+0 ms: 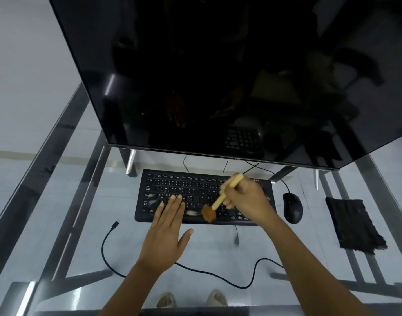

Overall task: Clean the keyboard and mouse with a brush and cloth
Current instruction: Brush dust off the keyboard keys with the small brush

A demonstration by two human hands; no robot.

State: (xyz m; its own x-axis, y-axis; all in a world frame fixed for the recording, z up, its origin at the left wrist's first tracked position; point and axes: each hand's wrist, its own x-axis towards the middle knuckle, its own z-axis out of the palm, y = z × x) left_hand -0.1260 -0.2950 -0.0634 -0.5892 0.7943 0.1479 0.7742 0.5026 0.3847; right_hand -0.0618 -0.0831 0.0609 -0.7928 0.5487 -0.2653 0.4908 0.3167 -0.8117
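- the right hand [243, 197] was curled around the pale wooden handle of a brush [220, 199], holding it at a slant over the right half of the keyboard [195, 188].
- the brush's brown bristles pointed down and toward the person, touching the keyboard's front row just right of the space bar; the handle's free end rose past the knuckles toward the keyboard's back edge.
- the left hand [168, 229] lay flat with its fingers straight and together, holding nothing; its fingertips [176, 198] pressed on the keys of the keyboard's left-middle area, the palm hung off the keyboard's front edge, and the thumb stuck out to the right.
- pale smudges or bits of fluff sat on the keyboard's left side and on its space bar, just left of the bristles.
- the black keyboard lay flat on a glass desk [58, 224], its back edge near the foot of a large dark monitor [218, 76].
- a black mouse [292, 207] sat just right of the keyboard, apart from it, with its cord running back toward the monitor.
- a dark folded cloth [353, 224] lay farther right of the keyboard, beyond the mouse and not touching it.
- a loose black cable [108, 258] curved across the glass in front of the keyboard, passing under both forearms, with its plug end lying off the keyboard's front left corner.
- through the glass, in front of the keyboard, two feet in light sandals [191, 299] showed on the tiled floor.
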